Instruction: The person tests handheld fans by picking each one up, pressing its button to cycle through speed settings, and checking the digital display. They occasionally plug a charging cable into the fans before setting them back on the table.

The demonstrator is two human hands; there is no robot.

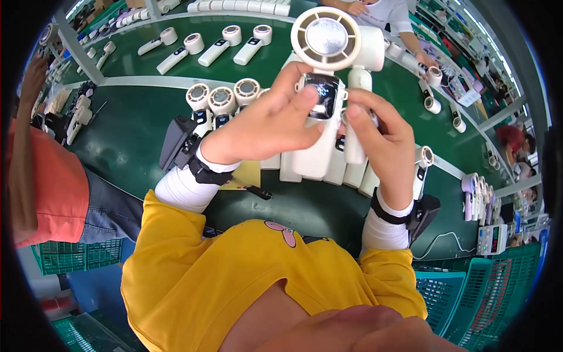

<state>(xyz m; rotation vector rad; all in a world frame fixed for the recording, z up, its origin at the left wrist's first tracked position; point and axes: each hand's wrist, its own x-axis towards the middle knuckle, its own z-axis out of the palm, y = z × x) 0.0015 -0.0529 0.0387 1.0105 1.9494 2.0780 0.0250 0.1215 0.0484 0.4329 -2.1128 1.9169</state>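
Close in front of me is a white handheld fan point(309, 151) with a round ringed head and a silver centre. My left hand point(267, 120) is closed round its neck, the thumb on the lit black display panel point(324, 97). My right hand point(384, 138) grips a second white fan point(356, 144), whose head is partly behind the first one. The fingers of both hands are close together between the two handles. Beneath them, several white fans point(221, 100) lie side by side on the green table, partly hidden by my hands and forearms.
More white fans point(214, 53) lie on the green belt point(246, 70) beyond a pale rail. A yellow paper point(245, 176) and dark pen point(259, 192) are near my left forearm. At right stand lilac and white fans point(472, 196) and a small meter point(491, 239). People work at left and opposite.
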